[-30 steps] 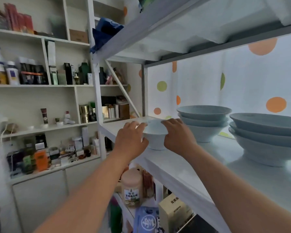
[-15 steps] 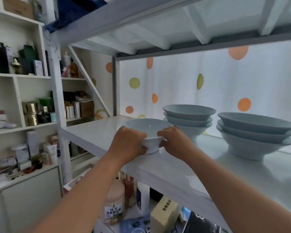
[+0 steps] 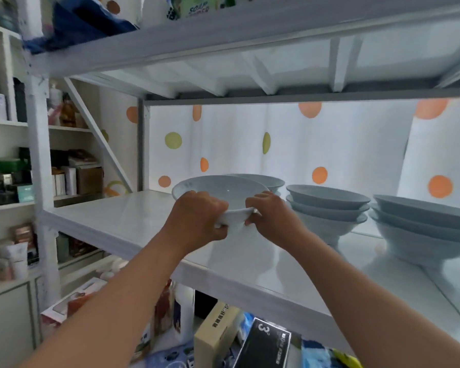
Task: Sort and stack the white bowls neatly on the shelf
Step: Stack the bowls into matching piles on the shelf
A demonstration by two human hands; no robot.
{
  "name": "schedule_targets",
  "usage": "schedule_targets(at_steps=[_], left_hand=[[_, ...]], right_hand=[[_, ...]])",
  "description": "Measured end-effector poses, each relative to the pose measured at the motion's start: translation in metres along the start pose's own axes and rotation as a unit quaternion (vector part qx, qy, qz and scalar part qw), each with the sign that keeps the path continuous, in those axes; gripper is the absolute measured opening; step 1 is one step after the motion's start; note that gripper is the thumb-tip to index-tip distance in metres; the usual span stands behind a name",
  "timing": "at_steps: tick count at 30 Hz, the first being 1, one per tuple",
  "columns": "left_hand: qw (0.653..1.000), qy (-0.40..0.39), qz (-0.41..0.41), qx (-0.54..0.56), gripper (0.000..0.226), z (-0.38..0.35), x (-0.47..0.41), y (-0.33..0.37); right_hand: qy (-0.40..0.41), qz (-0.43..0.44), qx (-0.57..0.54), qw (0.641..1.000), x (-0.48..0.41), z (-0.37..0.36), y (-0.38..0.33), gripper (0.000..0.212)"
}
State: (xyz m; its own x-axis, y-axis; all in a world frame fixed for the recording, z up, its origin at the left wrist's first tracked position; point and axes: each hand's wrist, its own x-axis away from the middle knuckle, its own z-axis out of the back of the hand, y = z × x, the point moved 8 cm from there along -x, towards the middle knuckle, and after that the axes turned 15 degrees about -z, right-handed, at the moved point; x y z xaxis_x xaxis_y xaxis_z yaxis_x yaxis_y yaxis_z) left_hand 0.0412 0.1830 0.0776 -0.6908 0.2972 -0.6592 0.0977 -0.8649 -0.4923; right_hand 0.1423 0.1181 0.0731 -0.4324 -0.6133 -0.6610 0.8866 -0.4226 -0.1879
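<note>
Left hand [image 3: 197,217]: curled around the white bowl's [image 3: 218,189] lower left side.
Right hand [image 3: 272,216]: gripping its lower right side.
White bowl: raised above the shelf [image 3: 133,221], left of two stacks [image 3: 327,208].

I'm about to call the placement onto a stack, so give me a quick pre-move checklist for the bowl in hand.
1. Both hands on the held bowl: ok, left hand and right hand grip its lower sides.
2. Bowl level: ok, rim looks roughly horizontal.
3. Bowl clear of the shelf: cannot tell.
4. Nearest stack steady: ok, three bowls nested evenly.
5. Bowl behind: cannot tell, mostly hidden.
6. Headroom under the upper shelf: ok.
</note>
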Motion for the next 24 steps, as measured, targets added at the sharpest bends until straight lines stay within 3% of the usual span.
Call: schedule_targets(at_steps=[11, 18, 24], left_hand=[[0.996, 0.075, -0.007, 0.043, 0.019, 0.066, -0.096, 0.134], [0.986, 0.147, -0.034, 0.067, 0.025, 0.097, -0.158, 0.222], [0.968, 0.202, -0.073, 0.128, 0.029, 0.114, -0.221, 0.276]], right_hand=[[0.045, -0.042, 0.023, 0.998, 0.082, 0.146, 0.095, 0.022], [0.094, -0.09, 0.059, 0.99, 0.136, 0.241, 0.162, 0.014], [0.134, -0.152, 0.116, 0.972, 0.164, 0.316, 0.212, 0.029]])
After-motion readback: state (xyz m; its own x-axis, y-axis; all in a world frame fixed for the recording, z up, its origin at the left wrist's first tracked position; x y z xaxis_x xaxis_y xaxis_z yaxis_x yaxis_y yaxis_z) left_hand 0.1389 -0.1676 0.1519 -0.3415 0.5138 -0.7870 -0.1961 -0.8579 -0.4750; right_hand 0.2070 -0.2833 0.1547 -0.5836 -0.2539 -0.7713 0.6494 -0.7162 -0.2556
